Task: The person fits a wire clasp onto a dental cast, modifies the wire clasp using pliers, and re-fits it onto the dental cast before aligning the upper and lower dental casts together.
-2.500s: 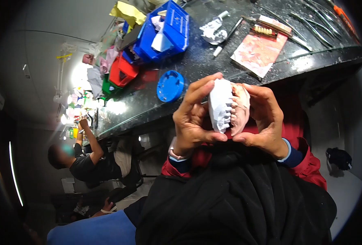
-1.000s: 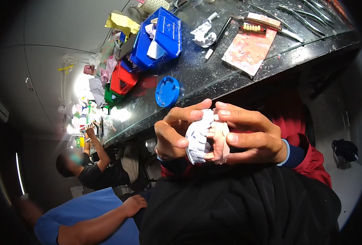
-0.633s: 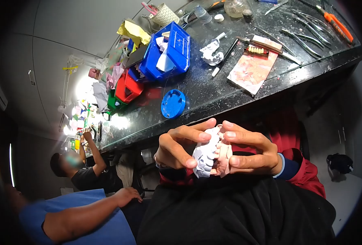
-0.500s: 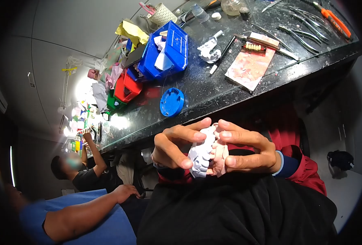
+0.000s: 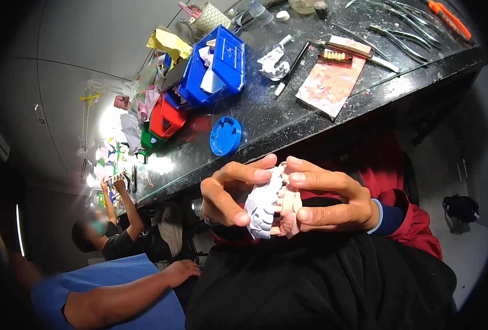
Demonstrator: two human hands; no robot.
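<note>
A white dental cast (image 5: 262, 206) and a pinkish dental cast (image 5: 291, 212) are held together, their teeth facing each other, just below the bench edge. My left hand (image 5: 227, 192) is closed on the white cast, fingertips on its outer side. My right hand (image 5: 334, 198) grips the pinkish cast from the right, with fingertips along its side and top. A round blue lid (image 5: 225, 136) lies on the bench above my left hand. Further up is another white cast piece (image 5: 273, 63), beside a dark pen-like tool (image 5: 293, 69).
The dark bench (image 5: 266, 118) holds a stained pad (image 5: 332, 82) with a tooth strip (image 5: 334, 56), a knife, several pliers (image 5: 400, 41), a blue bin (image 5: 227, 60) and a red bin (image 5: 167, 118). At left sit a person in blue (image 5: 117, 291) and a masked person in black (image 5: 128, 245).
The casts were held higher, seen side-on with thumbs below; they are now lower, turned and gripped by the fingertips. The person in blue has come into view at the lower left.
</note>
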